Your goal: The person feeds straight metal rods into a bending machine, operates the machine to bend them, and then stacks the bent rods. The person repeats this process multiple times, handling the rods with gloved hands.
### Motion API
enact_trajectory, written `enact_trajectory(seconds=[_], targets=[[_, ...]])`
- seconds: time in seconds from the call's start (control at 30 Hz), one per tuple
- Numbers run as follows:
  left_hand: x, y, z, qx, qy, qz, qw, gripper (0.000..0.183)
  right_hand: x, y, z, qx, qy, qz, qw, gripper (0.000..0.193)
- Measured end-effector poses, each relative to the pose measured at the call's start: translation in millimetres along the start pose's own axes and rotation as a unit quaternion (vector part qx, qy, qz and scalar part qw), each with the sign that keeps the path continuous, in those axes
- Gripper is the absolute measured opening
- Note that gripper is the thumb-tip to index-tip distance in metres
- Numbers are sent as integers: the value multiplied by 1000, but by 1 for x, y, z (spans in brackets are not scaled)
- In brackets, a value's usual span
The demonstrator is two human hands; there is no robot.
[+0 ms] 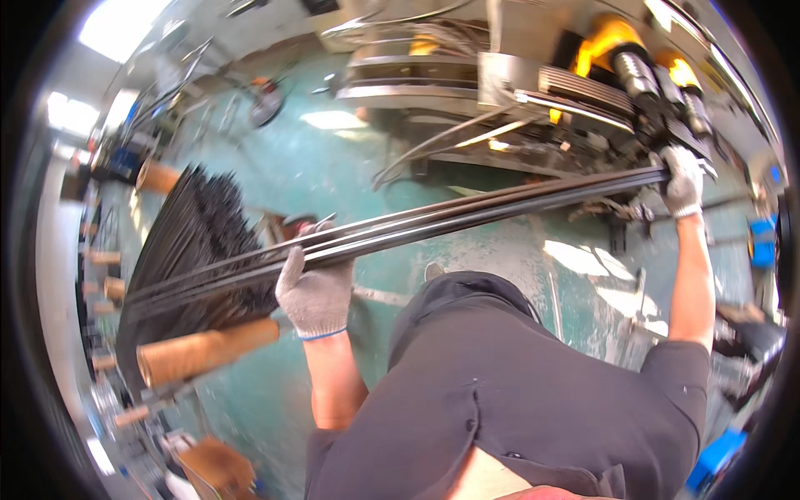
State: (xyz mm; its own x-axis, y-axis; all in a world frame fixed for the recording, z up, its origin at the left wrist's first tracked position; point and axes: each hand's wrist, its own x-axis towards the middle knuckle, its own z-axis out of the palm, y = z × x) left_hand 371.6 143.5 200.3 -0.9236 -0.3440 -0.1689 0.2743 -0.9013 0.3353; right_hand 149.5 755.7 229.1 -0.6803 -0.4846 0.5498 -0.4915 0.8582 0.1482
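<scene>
A few long, thin dark metal bars (475, 215) slant across the view in front of my body, rising toward the right. My left hand (317, 296), in a pale knitted glove with a blue cuff edge, is closed around them from below, left of their middle. At their right end, my gloved right hand (683, 183) grips them, close to a machine's dark metal parts. The bars' left ends reach over a large stack of similar dark bars (196, 221) and blur into it. Fingers of both hands are partly hidden by the bars.
The stack lies on a rack with brown roller-like supports (204, 350). Ahead stands a machine bench (417, 92) with cables; yellow and silver machine parts (612, 46) are at upper right. Green floor (467, 258) lies below. Blue boxes (762, 242) stand far right.
</scene>
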Motion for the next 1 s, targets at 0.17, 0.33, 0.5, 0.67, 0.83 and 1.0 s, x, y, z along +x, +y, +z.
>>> enact_trajectory(seconds=[0.17, 0.33, 0.5, 0.67, 0.83, 1.0], targets=[[25, 4, 47, 15, -75, 10, 997, 22, -82, 85, -15, -131, -39, 155, 978, 20], [70, 2, 87, 126, -153, 53, 979, 25, -195, 137, 27, -199, 106, 537, 813, 39], [98, -95, 106, 174, -128, 6, 976, 21, -20, -132, 19, 810, 288, 454, 233, 41], [125, -160, 113, 164, -138, -125, 969, 23, -6, -110, 79, 778, 325, 504, 190, 14], [192, -134, 105, 99, -178, -116, 972, 26, -23, -17, 72, 726, 352, 521, 280, 10], [223, -172, 95, 72, -77, -101, 989, 25, -22, 72, 92, 652, 381, 574, 317, 12]])
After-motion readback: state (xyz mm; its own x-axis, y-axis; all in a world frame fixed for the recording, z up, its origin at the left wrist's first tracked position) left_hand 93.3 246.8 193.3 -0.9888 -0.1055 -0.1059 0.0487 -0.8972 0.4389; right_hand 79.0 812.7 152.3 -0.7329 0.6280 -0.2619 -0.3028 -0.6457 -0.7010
